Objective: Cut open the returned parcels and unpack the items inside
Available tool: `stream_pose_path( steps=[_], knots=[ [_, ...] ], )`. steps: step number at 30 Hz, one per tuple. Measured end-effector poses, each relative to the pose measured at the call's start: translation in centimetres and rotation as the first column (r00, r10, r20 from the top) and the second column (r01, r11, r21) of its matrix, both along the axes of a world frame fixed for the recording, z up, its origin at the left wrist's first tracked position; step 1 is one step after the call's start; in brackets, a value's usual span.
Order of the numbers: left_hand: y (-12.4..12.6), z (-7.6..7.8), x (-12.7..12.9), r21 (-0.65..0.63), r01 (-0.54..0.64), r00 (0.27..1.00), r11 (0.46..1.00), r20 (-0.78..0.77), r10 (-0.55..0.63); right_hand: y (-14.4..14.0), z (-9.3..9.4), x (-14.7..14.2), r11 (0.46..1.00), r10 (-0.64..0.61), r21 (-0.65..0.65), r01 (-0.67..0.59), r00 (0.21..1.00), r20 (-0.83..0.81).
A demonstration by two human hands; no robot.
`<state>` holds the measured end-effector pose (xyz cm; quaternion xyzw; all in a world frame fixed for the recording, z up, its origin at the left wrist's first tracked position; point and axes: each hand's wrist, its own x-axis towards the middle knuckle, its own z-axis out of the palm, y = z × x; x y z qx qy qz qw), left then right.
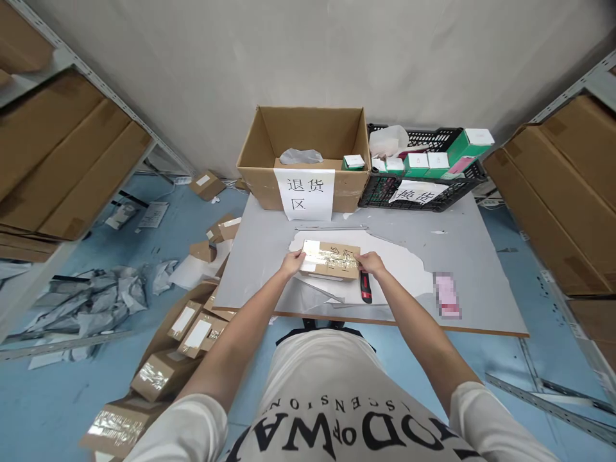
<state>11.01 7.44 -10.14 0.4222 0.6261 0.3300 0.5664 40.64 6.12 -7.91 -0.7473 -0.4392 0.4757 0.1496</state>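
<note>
The small taped parcel (330,260) lies flat on the grey table (481,269), near its front edge; the left hand (292,263) pinches its left end by the white label, the right hand (370,262) grips its right end; holding both ends level should keep it steady; a red-handled cutter (366,287) lies just beside the right hand; behind stand an open carton (308,154) and a black crate (418,186).

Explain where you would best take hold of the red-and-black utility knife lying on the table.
Probably grip the utility knife by its near, red handle end, coming from above on the table's front edge. It lies flat, lengthwise towards the person, its far end by the right hand and the taped parcel.
</note>
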Motion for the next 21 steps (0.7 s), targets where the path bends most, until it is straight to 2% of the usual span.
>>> stream_pose_path(
  steps=[5,7,10,11,14,15,18,21],
  knots=[
    [-0.3,0.0,0.2,0.002,-0.051,0.998,0.999,0.04,0.051,-0.1,-0.5,0.4,0.994,0.062,0.086,-0.067,0.996,0.057],
    [-1.5,0.1,0.4,0.007,-0.098,0.993,0.995,0.059,0.097,-0.2,-0.5,0.6,0.98,0.091,0.164,-0.113,0.987,0.134],
    [-4.8,0.5,1.3,-0.011,-0.178,0.98,0.984,0.085,0.178,-0.1,-0.3,0.7,0.954,0.053,0.276,-0.114,0.974,0.219],
    [-6.1,0.6,1.8,-0.036,-0.185,0.976,0.982,0.11,0.188,0.0,-0.1,0.8,0.945,0.039,0.309,-0.104,0.977,0.209],
    [-9.4,1.3,3.7,-0.308,-0.166,0.893,0.937,0.355,0.275,0.5,0.1,0.8,0.918,0.049,0.39,-0.073,0.996,0.07],
    [-10.0,1.6,4.4,-0.346,-0.153,0.867,0.926,0.403,0.294,0.7,0.1,0.7,0.912,0.06,0.405,-0.06,0.998,0.012],
    [-10.8,2.1,6.5,-0.349,-0.14,0.813,0.927,0.494,0.309,1.0,-0.4,0.4,0.916,0.074,0.4,-0.01,0.987,-0.145],
    [-10.2,1.9,7.5,-0.322,-0.152,0.796,0.935,0.521,0.309,0.9,-1.4,0.0,0.927,0.051,0.373,0.036,0.974,-0.222]
  ],
)
